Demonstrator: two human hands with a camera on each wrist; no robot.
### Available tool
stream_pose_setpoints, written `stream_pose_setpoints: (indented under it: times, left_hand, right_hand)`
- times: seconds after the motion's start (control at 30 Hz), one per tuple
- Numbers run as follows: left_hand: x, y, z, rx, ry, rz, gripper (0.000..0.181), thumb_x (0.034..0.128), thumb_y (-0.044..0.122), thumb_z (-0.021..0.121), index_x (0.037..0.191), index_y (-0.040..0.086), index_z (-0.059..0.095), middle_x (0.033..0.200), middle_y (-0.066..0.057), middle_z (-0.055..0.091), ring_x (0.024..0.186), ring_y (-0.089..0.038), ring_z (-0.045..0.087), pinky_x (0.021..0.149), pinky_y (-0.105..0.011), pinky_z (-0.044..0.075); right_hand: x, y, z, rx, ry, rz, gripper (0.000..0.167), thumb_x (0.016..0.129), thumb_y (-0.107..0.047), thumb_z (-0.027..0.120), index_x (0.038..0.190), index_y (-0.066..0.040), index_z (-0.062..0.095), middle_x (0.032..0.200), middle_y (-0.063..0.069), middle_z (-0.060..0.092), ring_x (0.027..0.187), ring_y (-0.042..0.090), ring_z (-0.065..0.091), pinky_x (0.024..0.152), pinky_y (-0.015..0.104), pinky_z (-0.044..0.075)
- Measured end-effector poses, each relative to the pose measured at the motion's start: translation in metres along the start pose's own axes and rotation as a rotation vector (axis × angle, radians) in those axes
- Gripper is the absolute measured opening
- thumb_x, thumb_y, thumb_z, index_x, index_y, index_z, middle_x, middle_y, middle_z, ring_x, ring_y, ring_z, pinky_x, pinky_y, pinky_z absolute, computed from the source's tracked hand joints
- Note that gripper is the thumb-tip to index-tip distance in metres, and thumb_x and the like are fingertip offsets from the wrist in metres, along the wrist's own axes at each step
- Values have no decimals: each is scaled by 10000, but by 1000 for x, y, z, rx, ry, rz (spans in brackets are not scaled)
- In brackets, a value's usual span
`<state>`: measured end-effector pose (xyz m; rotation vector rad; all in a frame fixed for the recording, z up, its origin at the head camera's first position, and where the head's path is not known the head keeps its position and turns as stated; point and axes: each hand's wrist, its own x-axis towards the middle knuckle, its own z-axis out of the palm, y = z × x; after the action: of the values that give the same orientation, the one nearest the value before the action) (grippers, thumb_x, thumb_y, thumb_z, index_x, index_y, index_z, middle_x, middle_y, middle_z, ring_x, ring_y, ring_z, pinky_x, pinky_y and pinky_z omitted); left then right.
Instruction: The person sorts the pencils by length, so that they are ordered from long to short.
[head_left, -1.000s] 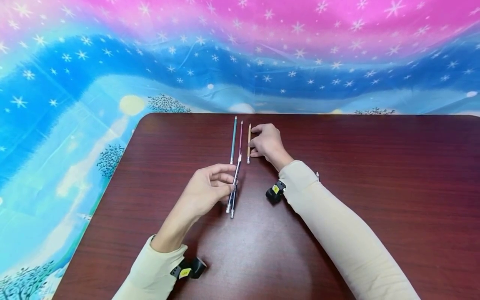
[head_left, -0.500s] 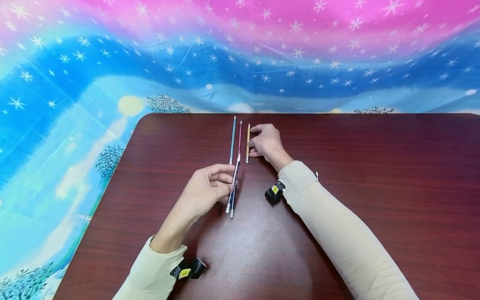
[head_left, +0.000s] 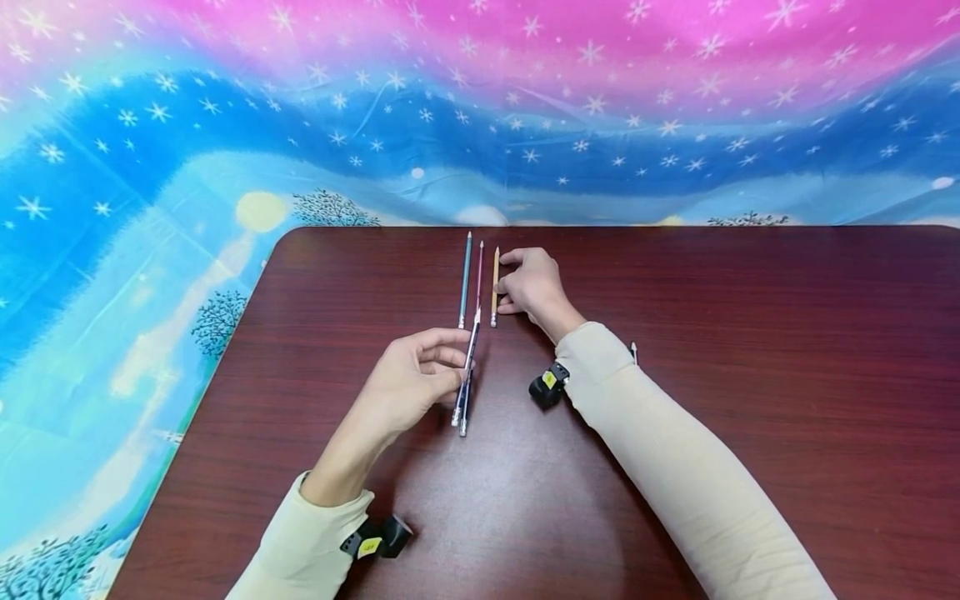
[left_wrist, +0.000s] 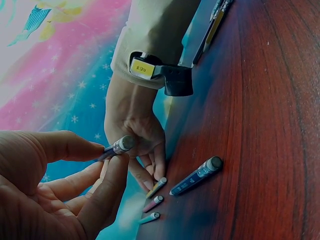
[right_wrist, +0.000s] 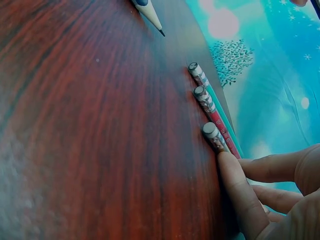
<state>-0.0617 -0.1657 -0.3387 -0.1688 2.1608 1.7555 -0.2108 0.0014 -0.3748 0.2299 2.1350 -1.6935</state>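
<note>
My left hand (head_left: 408, 383) pinches a dark blue pencil (head_left: 472, 350) between thumb and fingertips, its eraser end toward me. Below it, a second dark blue pencil (left_wrist: 192, 179) lies on the table, apart from the held one in the left wrist view. At the far edge, my right hand (head_left: 534, 285) holds a yellow pencil (head_left: 496, 271) between thumb and fingers, low against the wood. To the left of that lie a pink-red pencil (head_left: 480, 271) and a teal pencil (head_left: 465, 279), roughly parallel, points away from me. The held pencil's tip overlaps the pink-red one's near end in the head view.
The dark red-brown table (head_left: 750, 333) ends at a patterned backdrop cloth (head_left: 450, 100). Several more pencils (left_wrist: 214, 27) lie past the right sleeve, mostly hidden from the head view except one tip (head_left: 634, 352). Each wrist carries a small black camera (head_left: 546, 387).
Almost nothing differs. The whole head view has shifted very slightly; both hands and the pencils keep their places relative to each other.
</note>
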Motion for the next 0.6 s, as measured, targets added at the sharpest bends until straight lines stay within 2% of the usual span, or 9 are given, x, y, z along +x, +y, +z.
stream_pose_setpoints:
  times: [0.23,0.6]
  left_hand:
    - [0,-1,0,-5,0,1,494,927,-98,608,1409,7,613,1122,-232,680,857,-152,715,700,-280,618]
    - [0,0,-1,-5,-1,-3,486,935,-93,612,1411,8,610,1116,-221,677,857,-147,714,705,-284,620]
  right_hand:
    - [0,0,0,-11,0,10,569,942,109,659,1478,-67,582,1153,296,702,472,136,626,598,308,641]
    - [2,0,1,-3,0,19,571,943,115,652,1478,-70,578,1043,242,696,483,130,602,608,306,643]
